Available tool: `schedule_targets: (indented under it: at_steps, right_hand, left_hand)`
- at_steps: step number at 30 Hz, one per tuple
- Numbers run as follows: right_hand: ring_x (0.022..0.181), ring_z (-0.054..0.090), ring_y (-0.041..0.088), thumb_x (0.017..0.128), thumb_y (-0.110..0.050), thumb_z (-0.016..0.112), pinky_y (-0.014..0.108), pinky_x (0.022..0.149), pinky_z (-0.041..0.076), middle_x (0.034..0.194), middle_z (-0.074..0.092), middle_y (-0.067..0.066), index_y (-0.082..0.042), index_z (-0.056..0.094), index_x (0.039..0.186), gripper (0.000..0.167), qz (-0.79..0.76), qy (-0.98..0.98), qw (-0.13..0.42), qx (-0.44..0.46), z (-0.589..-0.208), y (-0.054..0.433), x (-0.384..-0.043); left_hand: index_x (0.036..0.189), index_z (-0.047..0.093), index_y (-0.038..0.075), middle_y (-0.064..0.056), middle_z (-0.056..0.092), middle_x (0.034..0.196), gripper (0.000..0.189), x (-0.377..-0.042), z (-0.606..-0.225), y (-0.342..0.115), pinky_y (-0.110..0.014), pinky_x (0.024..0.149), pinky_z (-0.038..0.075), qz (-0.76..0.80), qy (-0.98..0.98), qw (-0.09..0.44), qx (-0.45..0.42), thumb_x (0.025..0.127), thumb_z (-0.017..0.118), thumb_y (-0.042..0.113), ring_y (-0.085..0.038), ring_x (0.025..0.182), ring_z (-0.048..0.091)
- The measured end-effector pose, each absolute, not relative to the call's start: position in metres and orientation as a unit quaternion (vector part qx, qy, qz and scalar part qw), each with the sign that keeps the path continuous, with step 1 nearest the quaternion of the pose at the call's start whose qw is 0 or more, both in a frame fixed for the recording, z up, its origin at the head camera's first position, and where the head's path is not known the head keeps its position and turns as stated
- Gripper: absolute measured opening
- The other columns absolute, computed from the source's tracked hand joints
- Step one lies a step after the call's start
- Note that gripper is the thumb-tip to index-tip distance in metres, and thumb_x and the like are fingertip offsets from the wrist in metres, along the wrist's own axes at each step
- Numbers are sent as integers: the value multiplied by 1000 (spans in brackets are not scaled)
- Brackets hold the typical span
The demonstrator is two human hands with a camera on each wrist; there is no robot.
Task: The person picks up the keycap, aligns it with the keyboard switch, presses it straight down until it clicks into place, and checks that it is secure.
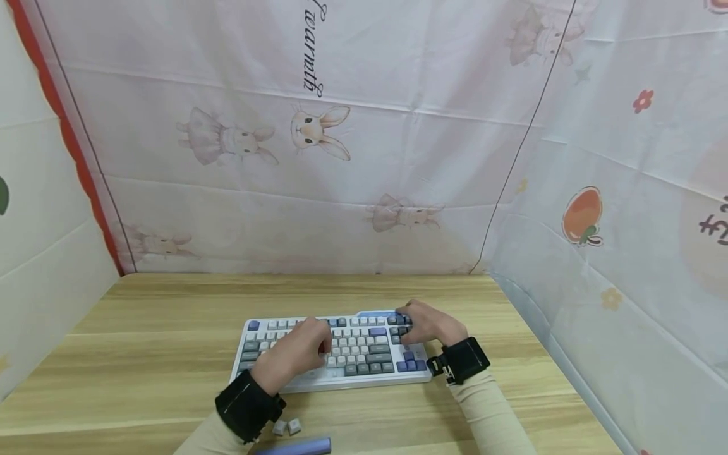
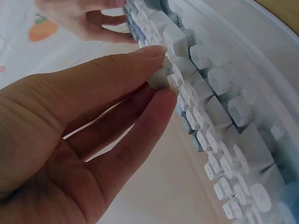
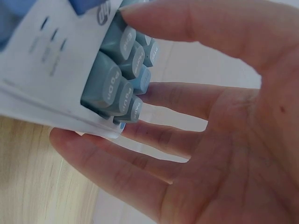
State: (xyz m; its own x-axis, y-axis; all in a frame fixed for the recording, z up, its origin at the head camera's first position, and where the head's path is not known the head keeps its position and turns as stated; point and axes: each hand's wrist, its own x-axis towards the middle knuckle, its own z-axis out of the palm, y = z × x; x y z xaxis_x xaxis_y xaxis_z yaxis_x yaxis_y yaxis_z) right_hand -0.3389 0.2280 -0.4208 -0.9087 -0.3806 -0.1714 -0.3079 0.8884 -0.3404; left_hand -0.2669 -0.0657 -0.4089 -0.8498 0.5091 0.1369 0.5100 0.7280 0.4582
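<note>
A white keyboard (image 1: 359,381) with white, grey and purple-blue keys lies on the wooden table. Over its left half, my left hand (image 1: 298,351) pinches a small pale keycap (image 2: 159,80) between thumb and fingertips, close above the keys. Whitish switches without caps (image 2: 220,79) show along the near row in the left wrist view. At the keyboard's far right corner is my right hand (image 1: 428,322), fingers spread and fairly straight. Its thumb lies by the End key (image 3: 124,39), while the other fingers touch the keys and edge beyond.
Two loose white keycaps (image 1: 294,426) lie on the table (image 1: 398,420) in front of the keyboard. Beside them is a long purple-blue bar (image 1: 301,447), partly cut off by the frame. Printed cloth (image 1: 364,164) hangs behind and on both sides of the table.
</note>
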Motion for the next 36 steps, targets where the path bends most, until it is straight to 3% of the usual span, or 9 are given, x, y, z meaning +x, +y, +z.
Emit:
schedule_targets:
  at_steps: [17, 36]
  right_hand:
    - [125, 57, 33, 82, -17, 83, 53, 110, 49, 142, 55, 21, 1, 51, 149, 76, -153, 964, 119, -182, -420, 227, -337]
    - [126, 57, 33, 82, -18, 83, 54, 110, 49, 142, 55, 20, 0, 50, 149, 77, -153, 964, 123, -182, -418, 228, -337]
  left_hand:
    - [81, 76, 5, -4, 70, 82, 22, -269, -417, -64, -32, 66, 55, -237, -933, 4, -270, 75, 78, -16, -13, 73, 59]
    - [80, 75, 8, -1, 69, 80, 22, -271, -421, -63, -26, 63, 52, -227, -936, 9, -270, 75, 80, -13, -9, 70, 56]
